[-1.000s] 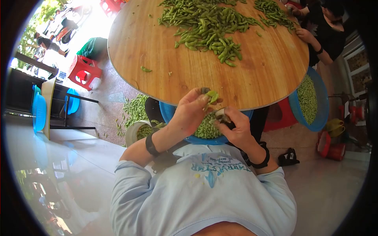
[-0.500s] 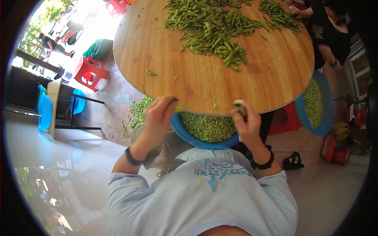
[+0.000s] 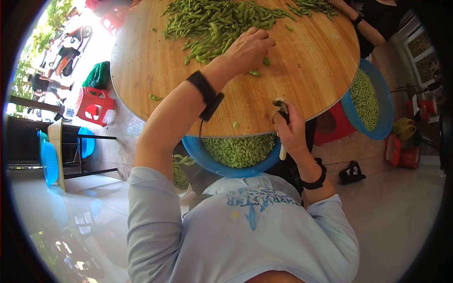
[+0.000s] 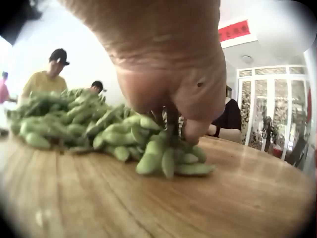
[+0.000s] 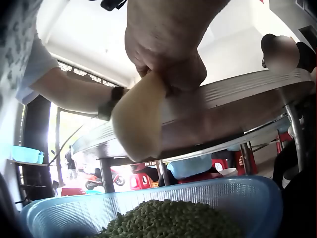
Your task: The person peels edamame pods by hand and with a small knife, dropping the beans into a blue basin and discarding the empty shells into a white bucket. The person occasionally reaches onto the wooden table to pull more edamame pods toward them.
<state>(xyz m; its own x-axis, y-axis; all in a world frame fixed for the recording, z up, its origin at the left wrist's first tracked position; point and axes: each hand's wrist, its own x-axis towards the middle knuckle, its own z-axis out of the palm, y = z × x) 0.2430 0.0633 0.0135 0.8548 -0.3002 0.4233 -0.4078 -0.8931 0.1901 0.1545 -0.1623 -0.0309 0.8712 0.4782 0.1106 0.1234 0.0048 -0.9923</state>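
Observation:
Over the near right part of the pile of green pods, the left hand reaches down with curled fingers. In the left wrist view the same hand has its fingertips among pods at the pile's edge, pinching some; the fingertips are partly hidden. The right hand grips a small tool with a pale handle above the table's near edge. In the right wrist view that pale handle sticks out below the hand. A blue basin of shelled beans stands below the edge.
The round wooden table spans the front. Another blue basin of beans stands right, near a person in black. At left are a red stool and a black-legged stand. One loose bean lies near the table edge.
The left hand has moved from near the basin, forward and right, to the pod pile. The right hand stays near the table edge with its tool. The camera view has shifted somewhat.

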